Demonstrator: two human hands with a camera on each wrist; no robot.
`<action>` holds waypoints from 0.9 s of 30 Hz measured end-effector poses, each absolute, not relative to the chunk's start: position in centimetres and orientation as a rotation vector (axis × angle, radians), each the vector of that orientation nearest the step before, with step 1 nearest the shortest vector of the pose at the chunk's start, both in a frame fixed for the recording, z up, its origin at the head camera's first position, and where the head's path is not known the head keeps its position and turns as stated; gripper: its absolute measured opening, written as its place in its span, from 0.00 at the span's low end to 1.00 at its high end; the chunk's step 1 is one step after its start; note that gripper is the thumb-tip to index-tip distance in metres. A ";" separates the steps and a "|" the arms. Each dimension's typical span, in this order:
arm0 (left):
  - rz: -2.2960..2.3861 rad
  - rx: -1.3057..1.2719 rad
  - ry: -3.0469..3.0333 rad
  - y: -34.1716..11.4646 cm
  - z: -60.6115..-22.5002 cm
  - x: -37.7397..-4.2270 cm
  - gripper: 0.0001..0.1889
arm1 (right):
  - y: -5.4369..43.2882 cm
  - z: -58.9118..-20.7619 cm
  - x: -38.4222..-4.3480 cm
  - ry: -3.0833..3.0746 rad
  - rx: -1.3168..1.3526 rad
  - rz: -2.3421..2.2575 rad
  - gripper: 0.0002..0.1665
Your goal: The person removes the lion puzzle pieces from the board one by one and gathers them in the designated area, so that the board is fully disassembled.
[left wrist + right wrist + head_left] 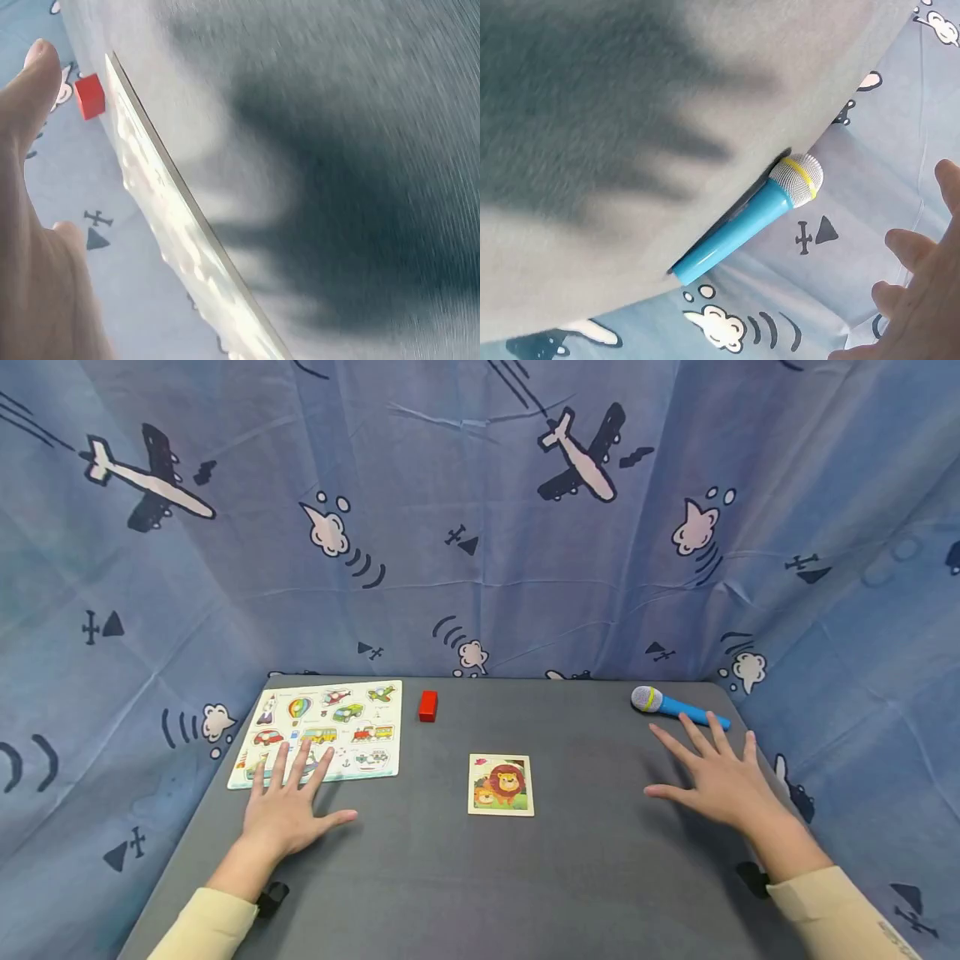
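My left hand (281, 816) is spread, fingers straight, over the near edge of a white puzzle board (378, 727) with pictures of vehicles. In the left wrist view the board (176, 202) shows edge-on, apart from the thumb. My right hand (716, 781) is spread too, nearest a toy microphone (678, 708) with a blue handle and a silver head. The right wrist view shows this microphone (739, 232) lying beyond the fingertips, untouched. A small square lion picture puzzle (501, 785) lies between the hands. Neither hand holds anything.
A red block (427, 706) stands right of the board, toward the back of the grey table (480, 885). Blue curtain cloth (480, 527) printed with planes hangs behind the table and along both sides. A dark strap piece (272, 900) sits at the left wrist.
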State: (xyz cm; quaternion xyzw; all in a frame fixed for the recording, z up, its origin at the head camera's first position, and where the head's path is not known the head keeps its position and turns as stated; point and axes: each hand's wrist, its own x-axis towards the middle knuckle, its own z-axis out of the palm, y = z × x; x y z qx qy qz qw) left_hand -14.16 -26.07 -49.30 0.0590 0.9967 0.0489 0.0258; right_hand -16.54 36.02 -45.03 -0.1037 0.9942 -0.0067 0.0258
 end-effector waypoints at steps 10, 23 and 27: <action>0.269 0.265 3.079 -24.3 -50.2 -14.4 0.55 | 34.3 -45.4 -16.8 3.108 -0.353 -0.123 0.59; 0.449 0.432 3.100 -19.1 -52.0 -15.3 0.52 | 30.4 -46.1 -17.7 3.048 -0.401 -0.376 0.51; 0.534 0.447 3.089 -17.4 -52.5 -15.5 0.52 | 29.3 -46.3 -17.8 3.029 -0.387 -0.440 0.51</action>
